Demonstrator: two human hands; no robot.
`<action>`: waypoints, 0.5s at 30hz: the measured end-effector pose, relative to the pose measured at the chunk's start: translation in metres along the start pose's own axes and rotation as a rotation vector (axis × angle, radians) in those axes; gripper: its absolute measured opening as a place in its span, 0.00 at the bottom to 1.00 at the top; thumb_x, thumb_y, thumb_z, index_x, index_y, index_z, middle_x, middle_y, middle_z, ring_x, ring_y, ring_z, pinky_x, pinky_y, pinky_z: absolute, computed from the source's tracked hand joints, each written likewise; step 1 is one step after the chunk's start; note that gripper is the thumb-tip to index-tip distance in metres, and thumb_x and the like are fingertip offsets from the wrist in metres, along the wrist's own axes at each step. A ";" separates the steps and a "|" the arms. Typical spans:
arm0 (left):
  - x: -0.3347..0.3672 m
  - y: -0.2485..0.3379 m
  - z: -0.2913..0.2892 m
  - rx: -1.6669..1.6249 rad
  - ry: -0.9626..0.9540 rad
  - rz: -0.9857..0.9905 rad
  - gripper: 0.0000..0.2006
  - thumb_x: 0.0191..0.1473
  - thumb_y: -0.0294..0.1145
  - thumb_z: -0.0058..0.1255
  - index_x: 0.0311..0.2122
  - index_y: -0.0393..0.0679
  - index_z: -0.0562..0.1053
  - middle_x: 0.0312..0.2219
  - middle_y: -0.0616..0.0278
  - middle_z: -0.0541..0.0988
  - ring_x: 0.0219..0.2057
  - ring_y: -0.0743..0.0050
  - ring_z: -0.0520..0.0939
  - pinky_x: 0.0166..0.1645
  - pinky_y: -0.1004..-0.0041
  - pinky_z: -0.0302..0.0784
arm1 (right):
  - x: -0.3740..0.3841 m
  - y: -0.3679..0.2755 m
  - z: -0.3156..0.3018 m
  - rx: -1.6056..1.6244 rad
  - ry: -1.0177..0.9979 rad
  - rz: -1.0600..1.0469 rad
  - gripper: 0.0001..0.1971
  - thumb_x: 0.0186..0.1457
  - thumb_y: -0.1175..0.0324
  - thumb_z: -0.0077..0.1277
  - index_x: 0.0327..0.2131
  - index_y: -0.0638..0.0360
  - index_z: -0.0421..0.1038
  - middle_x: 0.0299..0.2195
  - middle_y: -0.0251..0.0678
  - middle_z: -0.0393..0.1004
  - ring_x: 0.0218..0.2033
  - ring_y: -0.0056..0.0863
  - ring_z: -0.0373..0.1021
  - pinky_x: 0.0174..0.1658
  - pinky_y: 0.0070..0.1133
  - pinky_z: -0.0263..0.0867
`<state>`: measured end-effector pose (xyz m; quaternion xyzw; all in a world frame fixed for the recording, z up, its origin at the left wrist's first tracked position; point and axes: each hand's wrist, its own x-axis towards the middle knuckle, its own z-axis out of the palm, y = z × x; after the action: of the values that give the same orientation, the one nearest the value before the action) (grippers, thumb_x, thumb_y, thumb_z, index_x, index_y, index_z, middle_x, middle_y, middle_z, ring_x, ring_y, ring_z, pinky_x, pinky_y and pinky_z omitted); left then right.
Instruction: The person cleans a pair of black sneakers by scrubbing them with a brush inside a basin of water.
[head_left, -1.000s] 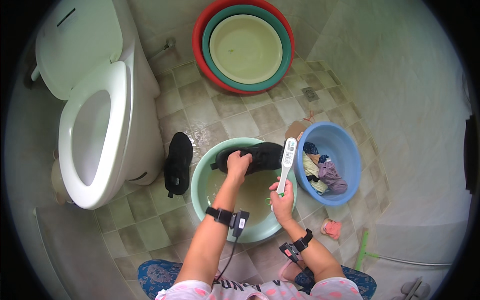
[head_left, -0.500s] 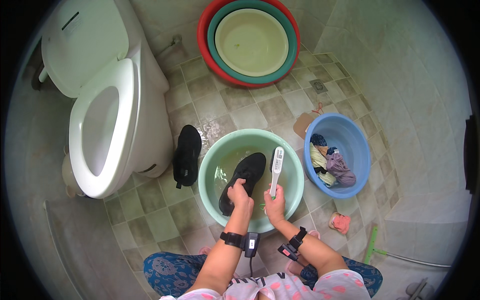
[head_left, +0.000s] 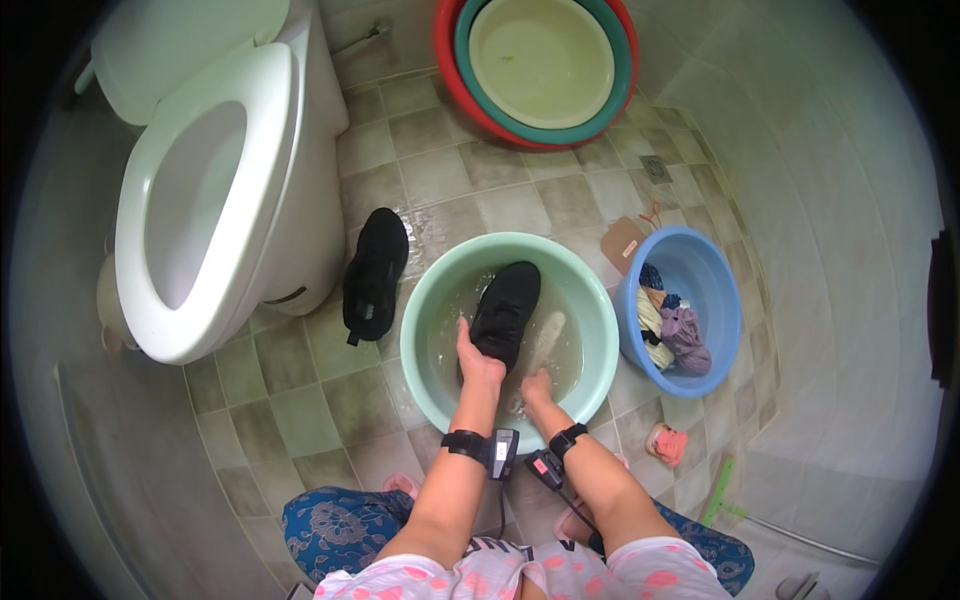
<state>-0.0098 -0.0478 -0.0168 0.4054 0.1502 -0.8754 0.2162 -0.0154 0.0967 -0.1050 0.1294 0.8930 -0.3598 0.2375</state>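
Green basin [head_left: 600, 345], with the black shoe [head_left: 508, 315] swung straighter and the white brush [head_left: 547, 338] lowered under water.

A blue tub [head_left: 724, 300] of clothes stood just right of the basin. Within the last half second the black shoe had turned inside the basin, its toe now toward the far rim; a second shoe [head_left: 377, 275] lay left of the basin. The left hand [head_left: 482, 365] clasped the heel end; the right hand [head_left: 538, 386], apart from it, closed on the handle. The white brush, previously above the basin's murky water, was probably being wetted rather than rubbed on the shoe.
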 end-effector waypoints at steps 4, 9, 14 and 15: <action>0.010 0.010 -0.012 -0.038 -0.033 -0.045 0.19 0.54 0.36 0.46 0.47 0.33 0.69 0.45 0.48 0.74 0.45 0.53 0.76 0.53 0.60 0.70 | 0.007 -0.025 0.004 0.142 -0.021 0.023 0.10 0.51 0.78 0.40 0.38 0.67 0.64 0.29 0.47 0.69 0.32 0.36 0.68 0.33 0.29 0.64; 0.016 0.013 -0.033 -0.034 -0.065 -0.037 0.17 0.53 0.32 0.47 0.45 0.31 0.69 0.44 0.49 0.75 0.44 0.56 0.77 0.51 0.61 0.73 | -0.033 -0.087 -0.049 0.016 -0.190 -0.025 0.20 0.55 0.72 0.41 0.52 0.59 0.59 0.28 0.46 0.72 0.30 0.36 0.70 0.34 0.26 0.65; -0.010 -0.017 -0.015 0.160 0.281 0.193 0.18 0.49 0.32 0.54 0.42 0.29 0.70 0.39 0.54 0.76 0.38 0.62 0.79 0.46 0.66 0.75 | -0.071 -0.080 -0.093 -0.190 -0.052 -0.667 0.22 0.57 0.69 0.43 0.56 0.50 0.59 0.25 0.46 0.71 0.24 0.35 0.70 0.30 0.28 0.65; -0.007 -0.017 -0.020 0.132 0.255 0.198 0.18 0.50 0.35 0.54 0.41 0.30 0.71 0.38 0.55 0.76 0.36 0.63 0.79 0.43 0.67 0.76 | -0.084 -0.088 -0.097 -0.200 -0.128 -0.683 0.21 0.57 0.69 0.43 0.55 0.47 0.61 0.27 0.48 0.72 0.25 0.39 0.71 0.31 0.30 0.65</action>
<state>-0.0017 -0.0224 -0.0222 0.5393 0.0778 -0.7993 0.2535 -0.0110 0.0980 0.0508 -0.2230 0.8989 -0.3365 0.1706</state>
